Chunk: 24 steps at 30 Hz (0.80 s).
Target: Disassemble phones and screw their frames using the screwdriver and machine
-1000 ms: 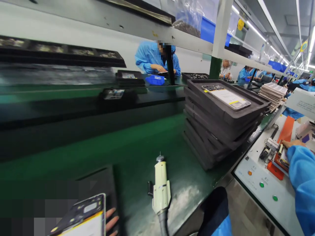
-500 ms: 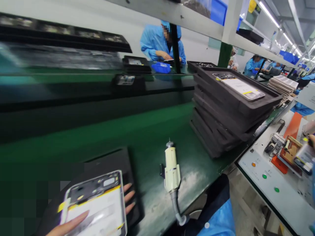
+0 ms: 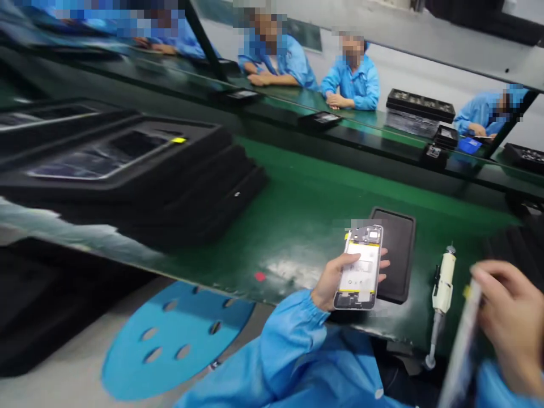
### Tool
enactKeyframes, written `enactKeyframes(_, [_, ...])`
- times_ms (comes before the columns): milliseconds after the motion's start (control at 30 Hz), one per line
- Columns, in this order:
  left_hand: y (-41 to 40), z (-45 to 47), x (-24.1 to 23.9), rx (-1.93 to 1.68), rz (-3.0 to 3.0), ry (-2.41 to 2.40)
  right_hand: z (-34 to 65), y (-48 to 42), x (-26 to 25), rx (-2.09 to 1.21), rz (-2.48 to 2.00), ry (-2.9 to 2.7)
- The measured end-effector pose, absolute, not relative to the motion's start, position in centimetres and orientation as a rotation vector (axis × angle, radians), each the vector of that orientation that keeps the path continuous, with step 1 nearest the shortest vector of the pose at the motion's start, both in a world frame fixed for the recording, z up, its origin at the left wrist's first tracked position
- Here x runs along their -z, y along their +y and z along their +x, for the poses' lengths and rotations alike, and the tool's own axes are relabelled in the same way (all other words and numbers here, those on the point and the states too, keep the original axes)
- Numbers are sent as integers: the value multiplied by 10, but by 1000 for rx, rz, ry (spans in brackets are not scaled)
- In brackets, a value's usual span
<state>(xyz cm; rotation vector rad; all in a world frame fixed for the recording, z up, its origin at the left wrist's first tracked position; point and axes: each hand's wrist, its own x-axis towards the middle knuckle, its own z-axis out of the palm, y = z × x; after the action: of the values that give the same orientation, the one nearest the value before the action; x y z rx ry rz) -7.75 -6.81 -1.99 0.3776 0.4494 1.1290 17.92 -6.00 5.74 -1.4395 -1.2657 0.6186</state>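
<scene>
My left hand (image 3: pixel 331 280) is closed around a smartphone without its back cover (image 3: pixel 360 263), thumb across the white battery and fingertips behind the far edge. It is held upright beside a shallow black tray (image 3: pixel 399 243) lying on the green bench. At the right, my right hand (image 3: pixel 510 311) pinches the top of a second smartphone (image 3: pixel 461 345), seen nearly edge-on and blurred, with a yellow tab near its upper end. Between the two hands, a cream electric screwdriver (image 3: pixel 444 280) stands with its bit pointing up and a grey cable below.
On the left is a stack of black trays (image 3: pixel 182 192) with a smartphone (image 3: pixel 106 153) in the top one. A blue round stool (image 3: pixel 178 340) stands below the bench edge. Dark trays (image 3: pixel 516 243) are at the right. Across the bench (image 3: pixel 289 226), several people in blue sit at another line.
The view has swung left, bringing the left tray stack and stool into sight. My right hand now shows clearly with a smartphone. My left hand keeps its smartphone, now lifted upright beside the tray.
</scene>
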Motion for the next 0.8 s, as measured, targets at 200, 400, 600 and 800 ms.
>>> enactKeyframes(200, [-124,-132,23,-1327,254,595,65,53,-15,-643,-1663,-1481])
enactKeyframes(400, [-171,-133,31,-1291,185,597,60,56,3,-646,-1601,-1591])
enactKeyframes(600, [-172,-66,33,-994,347,524,123,-70,-34,-1075,-1446,-1467])
enactKeyframes(800, [-140,38,26,-561,346,328,206,-139,-15,-1252,-1596,-1044])
